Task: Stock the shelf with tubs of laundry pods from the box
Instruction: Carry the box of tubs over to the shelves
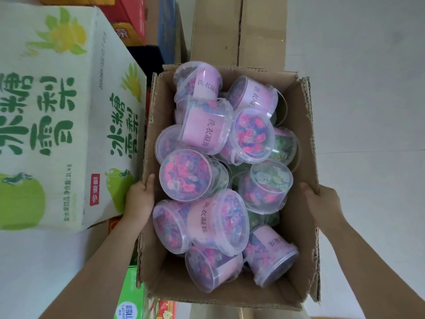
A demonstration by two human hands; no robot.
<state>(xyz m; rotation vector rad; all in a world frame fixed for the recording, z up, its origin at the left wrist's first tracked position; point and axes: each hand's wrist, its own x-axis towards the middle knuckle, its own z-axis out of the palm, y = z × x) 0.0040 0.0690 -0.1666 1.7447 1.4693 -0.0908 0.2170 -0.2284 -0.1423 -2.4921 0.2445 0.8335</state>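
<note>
One open cardboard box [299, 134], held up between two hands. Tubs of laundry pods [185, 174] are piled loose inside it, lying at all angles. At least thirteen show; the exact count can't be told because they overlap. Most hold pink-purple pods, and about four hold green ones, sitting in the right and middle of the pile. Six tubs show a pink paper label with printed characters. All the lids that can be seen are on.

Two hands, one on each side of the box. The left hand [140, 196] grips the box's left wall, with the thumb hooked over the rim and just inside; the fingers are curled on the outer face, mostly out of sight. The right hand [322, 201] grips the right wall the same way, thumb on the rim and fingers hidden behind the cardboard. Neither hand touches a tub.

To the left, just beside the box, is one white carton with green print [57, 111]. Behind the box stand plain brown cartons [236, 31], with red cartons [131, 19] at top left. One green carton [131, 295] is under the left forearm.
</note>
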